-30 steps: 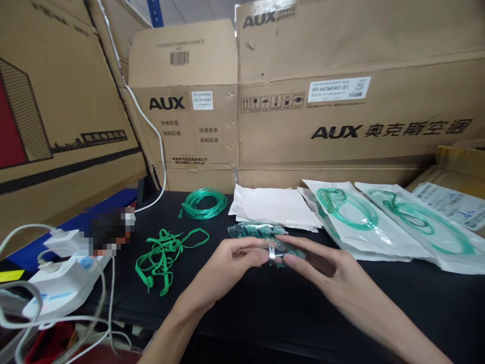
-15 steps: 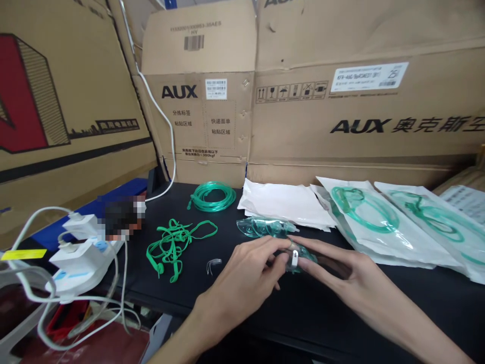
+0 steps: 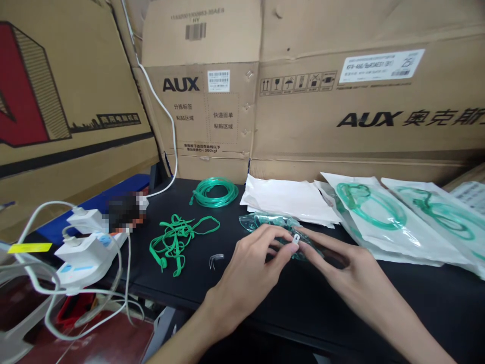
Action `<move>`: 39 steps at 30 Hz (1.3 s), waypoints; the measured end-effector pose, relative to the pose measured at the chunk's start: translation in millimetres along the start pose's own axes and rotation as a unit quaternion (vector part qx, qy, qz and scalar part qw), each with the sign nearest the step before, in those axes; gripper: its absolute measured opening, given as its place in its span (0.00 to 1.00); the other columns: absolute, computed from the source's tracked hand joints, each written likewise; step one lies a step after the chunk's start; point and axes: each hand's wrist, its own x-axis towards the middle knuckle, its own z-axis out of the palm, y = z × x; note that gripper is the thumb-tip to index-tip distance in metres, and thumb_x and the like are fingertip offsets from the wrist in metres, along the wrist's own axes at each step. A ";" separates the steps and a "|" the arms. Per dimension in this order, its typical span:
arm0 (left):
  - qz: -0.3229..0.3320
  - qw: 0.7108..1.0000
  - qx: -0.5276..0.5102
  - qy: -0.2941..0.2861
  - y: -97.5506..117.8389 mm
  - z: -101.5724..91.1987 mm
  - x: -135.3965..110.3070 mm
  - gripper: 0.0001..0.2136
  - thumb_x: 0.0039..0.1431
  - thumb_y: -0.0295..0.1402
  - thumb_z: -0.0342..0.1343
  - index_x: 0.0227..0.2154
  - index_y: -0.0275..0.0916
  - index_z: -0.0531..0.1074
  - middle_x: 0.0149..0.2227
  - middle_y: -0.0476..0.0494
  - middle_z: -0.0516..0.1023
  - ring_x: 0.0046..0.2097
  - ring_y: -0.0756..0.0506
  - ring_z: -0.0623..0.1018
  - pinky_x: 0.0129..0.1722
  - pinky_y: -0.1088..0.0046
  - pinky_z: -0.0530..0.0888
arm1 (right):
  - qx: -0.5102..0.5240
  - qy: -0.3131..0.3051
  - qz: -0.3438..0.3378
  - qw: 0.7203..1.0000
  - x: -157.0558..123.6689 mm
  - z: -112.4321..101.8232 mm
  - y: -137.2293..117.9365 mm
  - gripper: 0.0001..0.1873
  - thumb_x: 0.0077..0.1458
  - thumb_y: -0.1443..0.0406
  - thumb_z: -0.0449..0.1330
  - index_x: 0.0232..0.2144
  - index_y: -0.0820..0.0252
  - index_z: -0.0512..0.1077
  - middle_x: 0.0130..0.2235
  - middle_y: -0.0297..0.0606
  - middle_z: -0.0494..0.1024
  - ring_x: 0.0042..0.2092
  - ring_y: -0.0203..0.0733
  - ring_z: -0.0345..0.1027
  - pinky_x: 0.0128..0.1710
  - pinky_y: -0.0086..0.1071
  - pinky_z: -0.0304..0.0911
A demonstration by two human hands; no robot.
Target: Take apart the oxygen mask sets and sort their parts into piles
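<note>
My left hand is closed, with thumb and forefinger pinching a small white piece that has a dark slot or mark on it. My right hand is closed around a clear green plastic mask, its thumb close to the white piece. Fingers cover much of this mask, so whether the white piece is joined to it cannot be told. Just behind my hands lie more clear green masks, partly overlapping one another.
On the black table are coiled green tubing, tangled green elastic straps and small thin clear strips. White packets and bagged tubing lie behind and right. A power strip with cables stands left; cardboard walls the back.
The white piece has tilted and moved slightly up between my hands, with the left fingertips now at its lower end. The camera view has shifted a little.
</note>
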 end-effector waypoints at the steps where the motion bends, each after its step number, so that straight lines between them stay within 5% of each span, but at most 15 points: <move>1: 0.003 1.000 -0.001 -0.001 -0.3 0.1 0.5 0.03 0.68 0.29 0.58 0.41 0.41 0.76 0.45 0.50 0.80 0.42 0.50 0.81 0.44 0.76 0.79 | -0.003 0.002 -0.004 1.000 0.0 0.5 -0.5 0.24 0.58 0.51 0.61 0.51 0.55 0.80 0.54 0.41 0.82 0.57 0.61 0.74 0.55 0.52 0.70; 11: -0.018 0.999 0.039 0.024 -7.1 -5.2 3.7 0.05 0.66 0.30 0.60 0.36 0.43 0.80 0.50 0.48 0.77 0.50 0.47 0.79 0.46 0.73 0.77 | -0.009 -0.009 -0.058 0.998 -7.8 6.2 -5.4 0.19 0.67 0.58 0.58 0.56 0.52 0.77 0.57 0.36 0.79 0.59 0.49 0.73 0.58 0.39 0.69; 16: -0.025 0.998 0.054 0.021 -3.4 -10.5 5.5 0.06 0.66 0.31 0.60 0.34 0.43 0.81 0.51 0.47 0.76 0.54 0.43 0.77 0.58 0.64 0.71 | -0.027 -0.039 -0.081 0.996 -9.3 5.3 -14.3 0.18 0.68 0.61 0.57 0.57 0.53 0.76 0.56 0.38 0.80 0.56 0.49 0.75 0.56 0.39 0.69; 24: -0.033 0.998 0.049 0.022 -5.5 -9.5 5.5 0.05 0.65 0.32 0.61 0.35 0.43 0.82 0.49 0.47 0.75 0.52 0.45 0.78 0.56 0.67 0.72 | -0.103 -0.012 -0.135 0.985 -12.7 8.2 -14.6 0.17 0.69 0.67 0.55 0.55 0.53 0.77 0.54 0.41 0.81 0.51 0.48 0.77 0.51 0.39 0.70; 32: 0.000 0.999 0.037 0.010 -10.6 -9.1 6.3 0.05 0.66 0.32 0.61 0.35 0.42 0.81 0.49 0.45 0.72 0.54 0.44 0.77 0.56 0.67 0.72 | -0.155 0.022 -0.096 0.983 -13.9 11.6 -13.2 0.18 0.68 0.66 0.55 0.56 0.50 0.77 0.51 0.39 0.83 0.48 0.50 0.80 0.46 0.39 0.72; 36: 0.027 0.997 0.070 -0.025 -7.2 -10.4 5.9 0.03 0.66 0.31 0.61 0.37 0.43 0.79 0.50 0.44 0.72 0.55 0.43 0.76 0.58 0.65 0.72 | -0.145 -0.018 -0.072 0.987 -14.5 0.5 -19.7 0.17 0.68 0.64 0.55 0.54 0.48 0.78 0.47 0.39 0.84 0.47 0.50 0.79 0.46 0.38 0.71; 39: 0.059 0.993 0.090 -0.055 -4.2 -13.4 5.8 0.08 0.66 0.30 0.61 0.47 0.45 0.75 0.53 0.45 0.74 0.57 0.44 0.75 0.59 0.64 0.71 | -0.106 -0.058 -0.067 0.990 -15.2 -9.7 -24.6 0.16 0.70 0.60 0.52 0.48 0.48 0.79 0.44 0.36 0.84 0.48 0.48 0.78 0.48 0.36 0.69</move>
